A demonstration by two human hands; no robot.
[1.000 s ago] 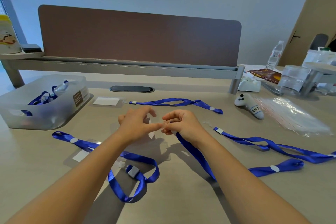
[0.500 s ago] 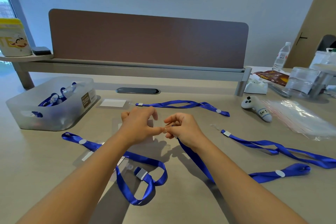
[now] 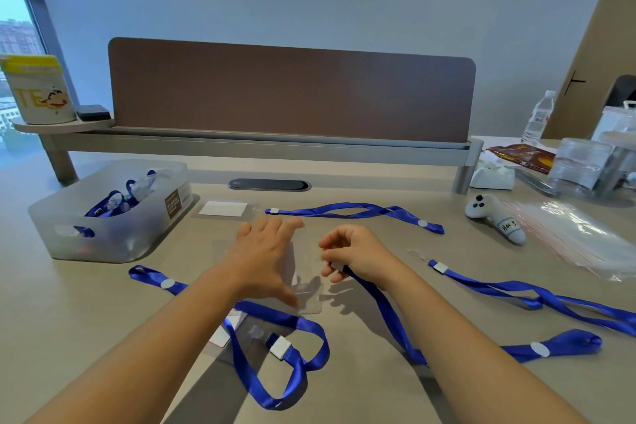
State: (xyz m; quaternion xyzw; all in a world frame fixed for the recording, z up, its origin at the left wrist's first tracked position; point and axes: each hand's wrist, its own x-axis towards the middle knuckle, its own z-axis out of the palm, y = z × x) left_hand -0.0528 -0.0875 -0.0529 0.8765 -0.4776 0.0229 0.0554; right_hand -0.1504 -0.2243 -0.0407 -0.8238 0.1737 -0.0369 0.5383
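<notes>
The right grip point(image 3: 351, 253) pinched the end of a blue lanyard point(image 3: 389, 317) trailing back under its wrist; the left grip point(image 3: 265, 251), fingers spread, hovered over a clear badge sleeve point(image 3: 306, 301) on the table point(image 3: 361, 389) just beside it.

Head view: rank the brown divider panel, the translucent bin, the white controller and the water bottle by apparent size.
1. brown divider panel, largest by far.
2. translucent bin.
3. white controller and water bottle: they look about alike, and the bottle stands farther away, so I will not rank them.
</notes>
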